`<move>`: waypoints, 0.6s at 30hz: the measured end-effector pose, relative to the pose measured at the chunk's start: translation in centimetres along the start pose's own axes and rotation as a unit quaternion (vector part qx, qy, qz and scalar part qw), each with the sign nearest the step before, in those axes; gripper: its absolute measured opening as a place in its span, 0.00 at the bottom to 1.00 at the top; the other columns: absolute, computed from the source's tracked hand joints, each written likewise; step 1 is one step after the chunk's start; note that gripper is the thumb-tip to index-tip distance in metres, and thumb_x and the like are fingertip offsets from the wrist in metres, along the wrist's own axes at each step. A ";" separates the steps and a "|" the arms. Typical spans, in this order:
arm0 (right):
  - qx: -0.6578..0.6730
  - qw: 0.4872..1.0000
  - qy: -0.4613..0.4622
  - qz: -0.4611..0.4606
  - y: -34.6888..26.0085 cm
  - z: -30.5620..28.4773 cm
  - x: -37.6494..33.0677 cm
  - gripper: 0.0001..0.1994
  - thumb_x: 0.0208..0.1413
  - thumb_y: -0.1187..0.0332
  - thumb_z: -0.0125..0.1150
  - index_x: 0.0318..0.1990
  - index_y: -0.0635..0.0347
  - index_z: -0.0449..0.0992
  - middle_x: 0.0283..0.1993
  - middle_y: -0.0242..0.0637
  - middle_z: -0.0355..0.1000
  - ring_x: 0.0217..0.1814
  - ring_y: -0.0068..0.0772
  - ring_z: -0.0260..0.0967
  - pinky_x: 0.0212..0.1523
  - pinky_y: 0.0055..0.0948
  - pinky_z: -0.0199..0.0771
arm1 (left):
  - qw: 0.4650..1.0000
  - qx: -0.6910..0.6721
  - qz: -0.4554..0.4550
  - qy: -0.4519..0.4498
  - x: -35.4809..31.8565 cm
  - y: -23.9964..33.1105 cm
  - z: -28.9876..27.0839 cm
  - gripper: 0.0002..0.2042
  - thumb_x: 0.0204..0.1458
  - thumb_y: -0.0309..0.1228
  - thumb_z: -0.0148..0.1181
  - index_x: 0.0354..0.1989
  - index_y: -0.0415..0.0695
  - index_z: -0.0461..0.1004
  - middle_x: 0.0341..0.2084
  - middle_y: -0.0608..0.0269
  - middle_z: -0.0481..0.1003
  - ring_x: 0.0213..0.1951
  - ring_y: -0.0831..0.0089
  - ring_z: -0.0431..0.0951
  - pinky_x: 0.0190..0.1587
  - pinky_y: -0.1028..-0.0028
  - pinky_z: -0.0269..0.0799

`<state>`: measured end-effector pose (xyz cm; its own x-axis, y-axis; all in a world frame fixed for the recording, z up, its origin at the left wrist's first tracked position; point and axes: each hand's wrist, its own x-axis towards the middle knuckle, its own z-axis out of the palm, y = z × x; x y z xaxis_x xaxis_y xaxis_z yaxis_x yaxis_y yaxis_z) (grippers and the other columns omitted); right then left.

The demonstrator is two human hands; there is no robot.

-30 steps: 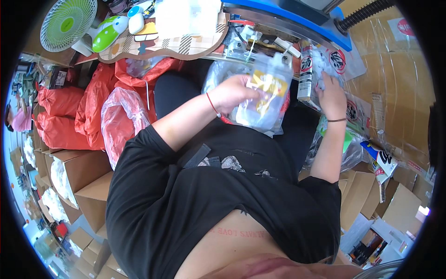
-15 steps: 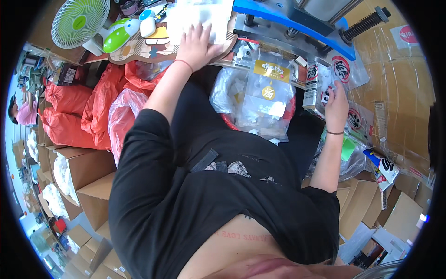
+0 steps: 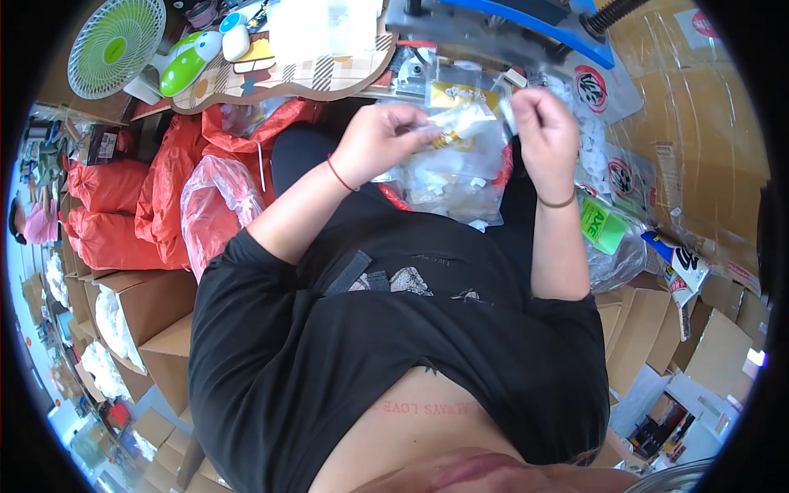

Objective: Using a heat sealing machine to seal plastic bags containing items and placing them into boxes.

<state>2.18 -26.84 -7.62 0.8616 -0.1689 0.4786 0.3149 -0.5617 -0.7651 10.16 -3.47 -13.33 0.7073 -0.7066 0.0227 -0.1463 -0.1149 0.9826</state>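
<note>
Above my lap, my left hand has its thumb and fingers brought together at a crumpled sheet of clear plastic, which looks pinched between them. My right hand is raised opposite, fingers curled, with a small white piece at its fingertips; motion blurs its exact kind. Behind and below the hands lies a clear bag with a gold printed band, on top of a red-rimmed container lined with plastic and holding clear bags. Part of the printed bag is hidden by the plastic between my hands.
A blue-edged metal press stands ahead. On the patterned board lie white sheets, beside a green and white fan. Red bags and cardboard boxes fill the left. Small white pieces lie at the right.
My left hand has left the white sheets and come down over the container. My right hand has moved left from the small white pieces, now carrying one. The view has shifted slightly.
</note>
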 end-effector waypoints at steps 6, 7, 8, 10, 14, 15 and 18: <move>-0.029 0.994 -0.069 0.074 -0.9 -0.7 1.2 0.11 0.65 0.65 0.57 0.38 0.66 0.75 0.31 0.36 0.72 0.35 0.27 0.69 0.39 0.25 0.68 | 0.981 -0.181 -0.054 -0.034 0.4 1.0 3.7 0.12 0.63 0.33 0.56 0.43 0.35 0.78 0.30 0.63 0.81 0.34 0.80 0.80 0.39 0.80 0.75; -0.077 0.992 -0.090 0.037 -0.5 -1.8 1.1 0.11 0.64 0.64 0.57 0.39 0.66 0.76 0.31 0.37 0.72 0.35 0.28 0.69 0.40 0.25 0.68 | 0.970 -0.221 -0.080 -0.059 0.3 1.0 4.1 0.11 0.62 0.32 0.57 0.44 0.35 0.78 0.32 0.63 0.81 0.35 0.80 0.80 0.41 0.79 0.75; -0.125 0.986 -0.111 0.001 -0.4 -2.5 0.9 0.12 0.64 0.64 0.57 0.39 0.66 0.76 0.32 0.37 0.72 0.36 0.28 0.69 0.41 0.25 0.68 | 0.955 -0.263 -0.107 -0.085 0.1 1.0 4.7 0.11 0.62 0.31 0.58 0.45 0.35 0.78 0.34 0.63 0.81 0.36 0.80 0.80 0.43 0.79 0.75; -0.108 0.982 -0.154 0.006 -0.3 -3.4 0.8 0.11 0.63 0.64 0.57 0.40 0.66 0.76 0.33 0.38 0.72 0.37 0.31 0.70 0.42 0.26 0.68 | 0.936 -0.306 -0.134 -0.108 0.0 0.6 5.5 0.11 0.61 0.30 0.59 0.45 0.35 0.78 0.36 0.63 0.81 0.37 0.80 0.79 0.44 0.78 0.75; -0.180 0.964 -0.195 0.002 1.0 -5.7 0.7 0.10 0.61 0.66 0.58 0.43 0.65 0.76 0.37 0.43 0.73 0.42 0.41 0.72 0.45 0.32 0.69 | 0.909 -0.341 -0.177 -0.161 0.5 -0.3 6.1 0.11 0.60 0.30 0.60 0.45 0.35 0.77 0.38 0.60 0.81 0.39 0.79 0.80 0.45 0.77 0.76; -0.287 0.946 -0.153 -0.010 2.1 -6.8 0.4 0.10 0.60 0.67 0.58 0.44 0.64 0.76 0.39 0.44 0.73 0.44 0.45 0.72 0.46 0.34 0.70 | 0.914 -0.343 -0.169 -0.133 1.0 -0.5 5.9 0.11 0.60 0.31 0.61 0.43 0.35 0.77 0.36 0.60 0.81 0.37 0.78 0.81 0.44 0.76 0.77; -0.406 0.899 -0.162 0.027 5.2 -9.1 -1.9 0.11 0.59 0.69 0.57 0.47 0.63 0.75 0.43 0.46 0.73 0.48 0.51 0.71 0.48 0.38 0.70 | 0.924 -0.345 -0.150 -0.060 3.0 -1.2 4.2 0.12 0.59 0.33 0.61 0.41 0.35 0.77 0.34 0.59 0.81 0.35 0.77 0.81 0.41 0.75 0.79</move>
<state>-1.46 -36.74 -8.58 0.9788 -0.0429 0.2000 -0.0120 -0.9881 -0.1534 9.54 -8.39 -15.21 0.5560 -0.7930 -0.2490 0.5495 0.1260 0.8259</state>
